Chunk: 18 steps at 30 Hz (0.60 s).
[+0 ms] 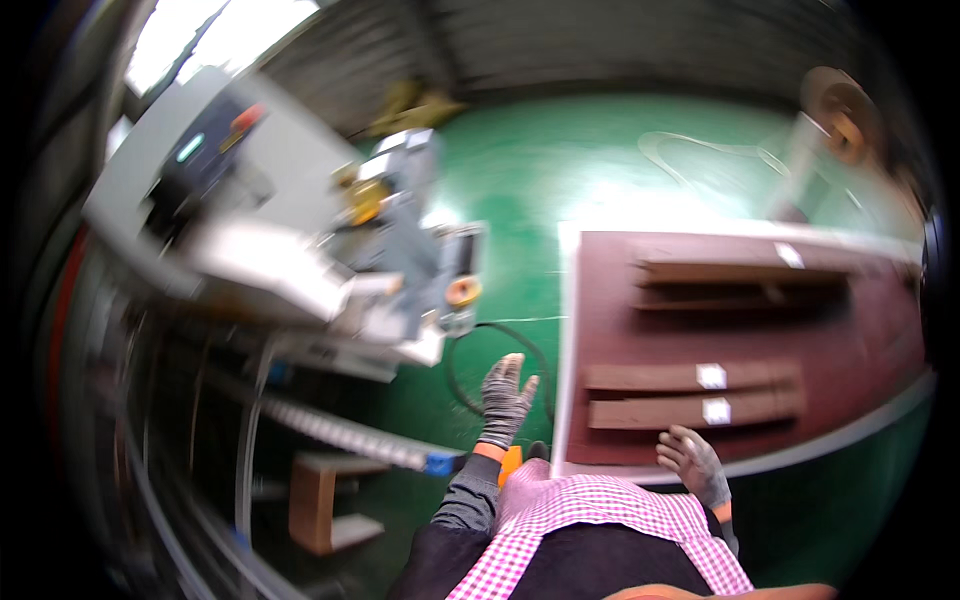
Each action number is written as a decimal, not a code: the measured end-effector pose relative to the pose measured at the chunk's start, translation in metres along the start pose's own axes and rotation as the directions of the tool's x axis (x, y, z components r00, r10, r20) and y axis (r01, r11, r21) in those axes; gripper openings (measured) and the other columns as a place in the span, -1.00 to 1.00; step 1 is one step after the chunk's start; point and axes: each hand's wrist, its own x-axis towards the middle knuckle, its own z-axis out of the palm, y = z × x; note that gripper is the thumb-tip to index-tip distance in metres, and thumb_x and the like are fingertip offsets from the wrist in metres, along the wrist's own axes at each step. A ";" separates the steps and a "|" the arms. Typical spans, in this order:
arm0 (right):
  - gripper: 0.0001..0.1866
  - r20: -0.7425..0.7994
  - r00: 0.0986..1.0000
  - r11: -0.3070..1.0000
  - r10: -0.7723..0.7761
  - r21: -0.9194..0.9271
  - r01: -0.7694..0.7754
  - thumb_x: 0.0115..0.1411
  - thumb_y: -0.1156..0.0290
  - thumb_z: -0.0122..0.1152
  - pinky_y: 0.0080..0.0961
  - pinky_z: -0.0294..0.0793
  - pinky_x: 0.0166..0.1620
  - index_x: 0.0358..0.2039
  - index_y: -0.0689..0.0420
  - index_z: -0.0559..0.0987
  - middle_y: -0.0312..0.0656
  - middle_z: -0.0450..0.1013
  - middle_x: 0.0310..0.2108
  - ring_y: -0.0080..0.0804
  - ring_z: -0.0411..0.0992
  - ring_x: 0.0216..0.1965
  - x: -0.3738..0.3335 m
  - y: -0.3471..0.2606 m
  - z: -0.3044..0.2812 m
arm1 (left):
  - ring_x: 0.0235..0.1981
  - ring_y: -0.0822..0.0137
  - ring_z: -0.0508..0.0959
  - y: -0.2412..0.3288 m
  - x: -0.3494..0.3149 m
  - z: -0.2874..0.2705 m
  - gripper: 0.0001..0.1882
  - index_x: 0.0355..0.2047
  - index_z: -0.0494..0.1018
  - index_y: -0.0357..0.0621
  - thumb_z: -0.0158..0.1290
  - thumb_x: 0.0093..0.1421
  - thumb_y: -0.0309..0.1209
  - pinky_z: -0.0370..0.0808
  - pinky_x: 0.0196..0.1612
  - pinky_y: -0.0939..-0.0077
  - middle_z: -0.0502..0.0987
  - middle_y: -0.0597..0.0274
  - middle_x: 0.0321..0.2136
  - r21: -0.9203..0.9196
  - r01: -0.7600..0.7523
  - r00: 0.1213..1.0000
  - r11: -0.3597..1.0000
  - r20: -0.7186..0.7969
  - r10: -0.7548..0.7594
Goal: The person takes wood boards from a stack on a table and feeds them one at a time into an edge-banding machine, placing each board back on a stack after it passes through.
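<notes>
My left hand [507, 402], in a grey striped glove, is in the air left of the dark red table [606, 325]. Its fingers are stretched out and it holds nothing. At the table's near edge is my right hand [694, 466], in a pale grey glove, with fingers extended and nothing visible in them. Just beyond its fingertips lies a long brown strip [650, 414] with a white label. A second labelled brown strip [645, 377] lies parallel behind it. Whether my right fingertips touch the nearer strip I cannot tell.
More long brown pieces [720, 272] lie farther back on the table. A grey machine [400, 215] with a control panel stands at the left, above metal rails [340, 430]. A dark hose [470, 400] loops across the green floor [520, 260]. Much is blurred.
</notes>
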 end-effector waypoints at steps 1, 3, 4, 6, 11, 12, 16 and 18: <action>-0.48 0.050 0.998 0.999 0.039 -0.020 -0.038 0.31 0.17 0.15 -0.27 0.49 0.09 0.17 0.21 0.36 -0.02 0.44 0.04 -0.21 0.46 0.02 0.011 -0.004 0.019 | -0.02 0.02 0.50 -0.016 -0.009 -0.024 -0.49 0.03 0.44 -0.19 0.22 0.10 -0.23 0.41 0.11 0.16 0.49 0.00 -0.06 0.022 0.045 0.994 0.999 -0.098 -0.043; -0.49 0.138 0.981 0.989 0.134 -0.084 -0.123 0.28 0.18 0.20 -0.29 0.49 0.06 0.15 0.17 0.39 -0.07 0.46 0.02 -0.24 0.47 0.00 0.038 0.001 0.045 | -0.02 0.02 0.50 -0.048 -0.030 -0.076 -0.52 0.02 0.45 -0.18 0.22 0.09 -0.32 0.42 0.09 0.16 0.49 0.01 -0.06 0.075 0.120 0.957 0.990 -0.275 -0.095; -0.50 0.167 0.970 0.980 0.175 -0.122 -0.156 0.26 0.19 0.22 -0.30 0.48 0.05 0.14 0.14 0.41 -0.11 0.47 0.01 -0.26 0.48 -0.01 0.054 0.006 0.054 | -0.02 0.02 0.50 -0.061 -0.038 -0.102 -0.53 0.02 0.45 -0.18 0.23 0.08 -0.36 0.43 0.08 0.15 0.49 0.02 -0.06 0.100 0.140 0.932 0.985 -0.348 -0.097; -0.52 0.249 0.936 0.958 0.248 -0.205 -0.200 0.24 0.20 0.24 -0.30 0.48 0.04 0.11 0.14 0.45 -0.14 0.49 -0.02 -0.29 0.49 -0.04 0.072 0.004 0.099 | -0.02 -0.02 0.49 -0.079 -0.065 -0.152 -0.53 0.04 0.43 -0.18 0.22 0.10 -0.41 0.43 0.08 0.16 0.47 0.00 -0.03 0.190 0.254 0.861 0.948 -0.492 -0.133; -0.48 0.416 0.842 0.917 0.343 -0.343 -0.204 0.20 0.18 0.28 -0.25 0.48 0.06 0.10 0.15 0.46 -0.08 0.51 0.00 -0.24 0.51 -0.04 0.113 0.033 0.186 | 0.00 -0.04 0.47 -0.147 -0.138 -0.229 -0.47 0.11 0.38 -0.15 0.20 0.10 -0.43 0.41 0.09 0.12 0.44 -0.01 0.02 0.260 0.500 0.710 0.826 -0.669 -0.219; -0.48 0.428 0.832 0.912 0.354 -0.356 -0.205 0.20 0.18 0.28 -0.25 0.48 0.06 0.10 0.15 0.46 -0.08 0.51 0.00 -0.24 0.51 -0.04 0.119 0.041 0.201 | 0.00 -0.05 0.47 -0.160 -0.149 -0.240 -0.44 0.12 0.38 -0.11 0.21 0.07 -0.43 0.41 0.08 0.09 0.42 -0.01 0.03 0.268 0.523 0.692 0.809 -0.687 -0.220; -0.43 0.465 0.750 0.867 0.471 -0.403 -0.294 0.15 0.19 0.34 -0.19 0.46 0.10 0.10 0.21 0.45 -0.02 0.50 -0.01 -0.16 0.50 -0.01 0.143 0.076 0.243 | 0.03 -0.04 0.46 -0.205 -0.176 -0.268 -0.42 0.14 0.37 -0.09 0.20 0.07 -0.38 0.40 0.10 0.11 0.42 0.00 0.07 0.306 0.645 0.657 0.701 -0.691 -0.303; -0.43 0.498 0.707 0.849 0.501 -0.443 -0.290 0.15 0.20 0.34 -0.17 0.46 0.11 0.10 0.21 0.44 -0.01 0.49 0.00 -0.14 0.49 0.02 0.154 0.088 0.261 | 0.06 -0.03 0.44 -0.229 -0.183 -0.279 -0.39 0.18 0.33 -0.07 0.19 0.09 -0.35 0.37 0.13 0.08 0.40 0.01 0.09 0.310 0.661 0.650 0.684 -0.692 -0.314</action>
